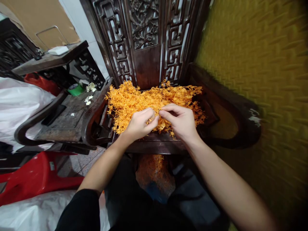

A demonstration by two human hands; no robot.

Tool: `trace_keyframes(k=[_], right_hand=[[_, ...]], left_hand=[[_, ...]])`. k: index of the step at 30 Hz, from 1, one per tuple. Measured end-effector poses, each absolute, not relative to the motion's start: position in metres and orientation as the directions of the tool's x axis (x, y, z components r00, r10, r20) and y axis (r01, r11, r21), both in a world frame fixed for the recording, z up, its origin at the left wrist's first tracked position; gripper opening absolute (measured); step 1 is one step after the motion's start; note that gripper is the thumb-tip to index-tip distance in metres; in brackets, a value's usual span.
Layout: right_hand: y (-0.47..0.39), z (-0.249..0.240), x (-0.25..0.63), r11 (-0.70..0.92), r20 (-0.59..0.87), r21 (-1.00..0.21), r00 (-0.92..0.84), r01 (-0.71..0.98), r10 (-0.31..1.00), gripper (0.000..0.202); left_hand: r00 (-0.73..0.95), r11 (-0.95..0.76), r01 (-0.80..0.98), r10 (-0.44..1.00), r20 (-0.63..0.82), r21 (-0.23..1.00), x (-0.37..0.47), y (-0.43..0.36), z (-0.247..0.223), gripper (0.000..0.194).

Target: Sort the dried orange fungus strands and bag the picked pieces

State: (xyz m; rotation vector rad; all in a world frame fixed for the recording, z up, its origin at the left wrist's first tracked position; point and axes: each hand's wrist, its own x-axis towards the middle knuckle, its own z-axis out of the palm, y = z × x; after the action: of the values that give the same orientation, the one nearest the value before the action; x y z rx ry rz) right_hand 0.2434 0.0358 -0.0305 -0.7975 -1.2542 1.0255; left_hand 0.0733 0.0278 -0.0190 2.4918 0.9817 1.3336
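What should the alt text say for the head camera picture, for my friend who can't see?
A person's left hand and right hand are close together at a heap of frilly orange pieces on a carved dark wooden chair. To the left are a green roll and red plastic seat.

We log: pile of sprigs [134,99] on the chair seat [156,146], before the backrest [147,64], between the armrests [249,130]; left of it, tape roll [76,89] on the table [68,122].
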Motion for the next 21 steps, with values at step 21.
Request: trace_keyframes(k=[21], right_hand=[[0.069,-0.037,0.274,0.304,0.248,-0.872,0.189,-0.385,0.95,0.033]], left_hand=[[0.208,0.138,-0.29,0.975,-0.079,0.947,0.077,0.032,-0.008,0.017]])
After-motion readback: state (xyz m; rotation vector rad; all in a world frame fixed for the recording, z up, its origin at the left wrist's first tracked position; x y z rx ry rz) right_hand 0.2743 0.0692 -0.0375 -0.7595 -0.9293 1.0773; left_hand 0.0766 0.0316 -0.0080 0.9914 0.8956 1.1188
